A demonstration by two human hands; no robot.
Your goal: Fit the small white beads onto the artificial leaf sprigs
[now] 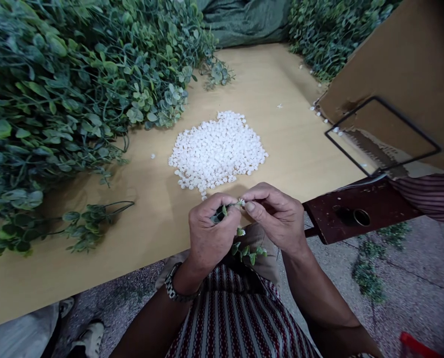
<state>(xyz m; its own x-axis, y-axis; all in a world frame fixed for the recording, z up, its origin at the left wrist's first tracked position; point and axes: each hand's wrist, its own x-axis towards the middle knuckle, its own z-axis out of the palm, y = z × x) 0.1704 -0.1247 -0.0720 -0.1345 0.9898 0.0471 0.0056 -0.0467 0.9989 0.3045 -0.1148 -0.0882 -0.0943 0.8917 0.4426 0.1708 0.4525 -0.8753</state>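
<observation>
Close together at the table's near edge, my two hands meet at their fingertips. My left hand is closed around an artificial leaf sprig, whose green leaves hang below the fingers. At the sprig's tip shows a small white flower-like piece. Thumb and forefinger of my right hand pinch at that piece, and the fingertips hide part of it. Just beyond my hands lies a pile of small white plastic pieces, spread loosely on the tabletop.
A large heap of artificial greenery covers the table's left side. More greenery lies at the back right, near a cardboard sheet and a black wire frame. A dark red stool stands right; leaf sprigs lie on the floor.
</observation>
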